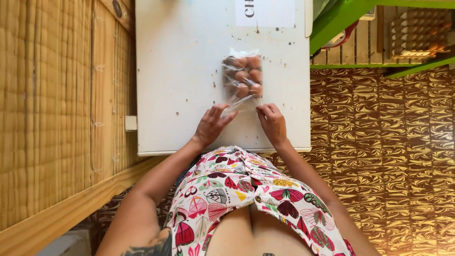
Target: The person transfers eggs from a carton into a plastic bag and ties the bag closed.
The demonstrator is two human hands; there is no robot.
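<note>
A clear plastic bag (pixel 242 78) holding several brown eggs lies on a white table (pixel 180 71). My left hand (pixel 212 125) rests at the bag's near left corner, fingers pinching the plastic. My right hand (pixel 271 122) is at the near right corner, fingers curled on the bag's open edge. Both hands grip the mouth of the bag, near the table's front edge.
A woven straw wall (pixel 57 95) with a wooden ledge runs along the left. A green frame (pixel 341 19) and egg trays (pixel 417 33) stand at the top right. A white paper sheet (pixel 265 12) lies at the table's far end. Patterned brown floor (pixel 393 142) spreads to the right.
</note>
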